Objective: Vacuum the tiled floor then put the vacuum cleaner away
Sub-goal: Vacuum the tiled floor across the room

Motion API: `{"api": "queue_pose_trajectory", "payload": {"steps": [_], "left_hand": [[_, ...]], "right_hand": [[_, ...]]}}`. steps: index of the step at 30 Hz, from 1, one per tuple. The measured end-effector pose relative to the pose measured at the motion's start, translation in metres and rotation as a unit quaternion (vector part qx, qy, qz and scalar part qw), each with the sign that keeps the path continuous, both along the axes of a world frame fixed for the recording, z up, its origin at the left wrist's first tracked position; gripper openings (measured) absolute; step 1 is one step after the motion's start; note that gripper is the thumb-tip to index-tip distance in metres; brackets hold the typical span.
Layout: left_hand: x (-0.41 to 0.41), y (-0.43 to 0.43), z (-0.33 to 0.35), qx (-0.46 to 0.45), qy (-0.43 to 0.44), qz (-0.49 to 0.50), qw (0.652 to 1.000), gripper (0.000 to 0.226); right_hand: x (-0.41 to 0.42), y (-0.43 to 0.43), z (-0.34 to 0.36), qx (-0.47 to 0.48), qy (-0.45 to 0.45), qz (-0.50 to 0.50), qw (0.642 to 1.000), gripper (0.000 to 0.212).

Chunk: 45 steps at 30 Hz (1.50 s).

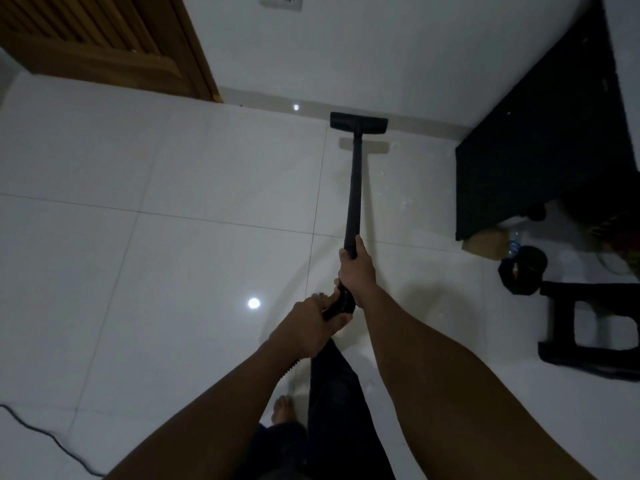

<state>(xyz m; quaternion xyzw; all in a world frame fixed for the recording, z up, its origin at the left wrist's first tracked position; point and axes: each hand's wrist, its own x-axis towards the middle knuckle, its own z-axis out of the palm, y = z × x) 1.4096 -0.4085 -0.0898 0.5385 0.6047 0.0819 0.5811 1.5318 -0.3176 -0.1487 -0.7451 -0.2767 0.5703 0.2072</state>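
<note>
A black cord [34,431] lay on the tiled floor [173,254] at 8 o'clock, and a wooden door [104,39] stood at 11. Near the centre, the left hand [311,327] curled its fingers round the ribbed hose cuff [343,303]. Just above it, the right hand [356,271] wrapped its fingers round the vacuum tube [355,188]. The tube ran toward 12 o'clock, where its floor head [358,123] sat on the tiles just beside the wall. A black cabinet [540,150] stood at 2 o'clock and a stool [588,327] at 4.
</note>
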Motion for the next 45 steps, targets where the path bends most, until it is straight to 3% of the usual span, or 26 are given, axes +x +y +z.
{"api": "queue_pose_trajectory", "payload": {"steps": [4,12,16,19,24,32,37,45], "left_hand": [[-0.007,-0.083,0.001,0.000,0.011,-0.022,1.000,0.058],[0.009,-0.244,0.020,-0.009,-0.008,-0.014,1.000,0.046],[0.023,-0.311,0.019,-0.010,0.020,-0.032,0.999,0.045],[0.043,-0.364,0.009,-0.006,0.097,-0.080,0.992,0.054],[0.077,-0.457,0.021,-0.038,0.006,0.002,0.999,0.055],[0.130,-0.608,0.047,-0.051,0.025,-0.002,0.998,0.051],[0.148,-0.689,0.057,-0.067,0.019,0.021,0.997,0.062],[0.170,-0.846,0.055,-0.054,-0.021,-0.006,0.998,0.049]], "right_hand": [[-0.003,-0.087,0.012,0.024,-0.048,0.030,0.998,0.060],[0.015,-0.252,0.022,-0.021,-0.012,-0.012,1.000,0.062],[0.029,-0.321,0.020,-0.038,-0.011,-0.006,0.999,0.062],[0.049,-0.376,0.014,-0.036,-0.015,0.006,0.999,0.063],[0.078,-0.461,0.014,-0.033,-0.022,0.051,0.998,0.064],[0.128,-0.617,0.035,-0.050,-0.005,0.054,0.997,0.063],[0.146,-0.701,0.040,-0.043,-0.021,0.058,0.997,0.063],[0.174,-0.863,0.028,-0.018,-0.039,0.034,0.999,0.063]]}}
